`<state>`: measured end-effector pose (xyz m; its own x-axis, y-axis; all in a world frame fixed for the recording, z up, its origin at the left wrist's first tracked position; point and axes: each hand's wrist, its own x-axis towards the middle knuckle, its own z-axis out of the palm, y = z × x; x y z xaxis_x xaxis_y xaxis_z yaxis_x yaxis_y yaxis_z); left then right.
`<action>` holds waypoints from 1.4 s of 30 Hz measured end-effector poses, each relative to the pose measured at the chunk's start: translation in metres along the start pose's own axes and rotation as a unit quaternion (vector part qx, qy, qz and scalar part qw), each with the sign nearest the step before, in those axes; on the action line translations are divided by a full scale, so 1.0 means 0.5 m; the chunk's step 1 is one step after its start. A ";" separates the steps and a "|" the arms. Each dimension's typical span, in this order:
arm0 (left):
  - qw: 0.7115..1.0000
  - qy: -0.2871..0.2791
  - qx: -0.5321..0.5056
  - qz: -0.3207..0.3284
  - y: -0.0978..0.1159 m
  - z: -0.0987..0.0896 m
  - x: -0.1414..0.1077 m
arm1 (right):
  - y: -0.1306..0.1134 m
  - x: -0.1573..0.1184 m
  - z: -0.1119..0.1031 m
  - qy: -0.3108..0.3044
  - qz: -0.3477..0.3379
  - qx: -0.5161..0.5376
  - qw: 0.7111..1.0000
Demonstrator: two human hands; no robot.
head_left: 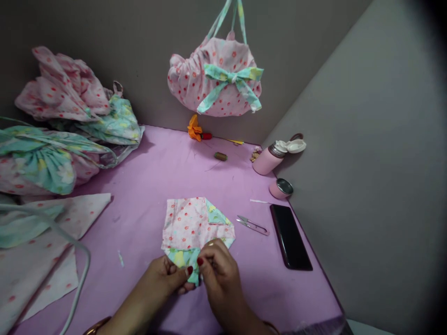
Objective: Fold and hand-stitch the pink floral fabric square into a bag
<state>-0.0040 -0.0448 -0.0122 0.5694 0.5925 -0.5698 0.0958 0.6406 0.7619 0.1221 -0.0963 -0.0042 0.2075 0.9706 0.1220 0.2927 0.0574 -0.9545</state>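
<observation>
— From the head view, where is the fabric piece (pixel 195 223)?

— Flat on the purple table (pixel 157 172), near its front edge, left of the thread snips (pixel 252 225) and the phone (pixel 289 236).

— And the hands?

— The left hand (pixel 171 275) and right hand (pixel 218 266) both pinch its near edge, thumbs almost touching.

— How would it handle?

— Light, limp, thin cotton, I'd judge; it folds and slides easily. Best gripped at the layered hem, where it's thickest.
</observation>
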 end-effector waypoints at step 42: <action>0.953 0.204 0.187 0.124 0.102 -0.121 0.086 | 0.061 0.027 -0.114 0.081 0.178 -0.327 0.925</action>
<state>-0.0239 0.0431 -0.0166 0.2546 0.8923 -0.3728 0.3270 0.2834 0.9015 0.1870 -0.0946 -0.0160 0.5210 0.8499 -0.0789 0.6695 -0.4643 -0.5798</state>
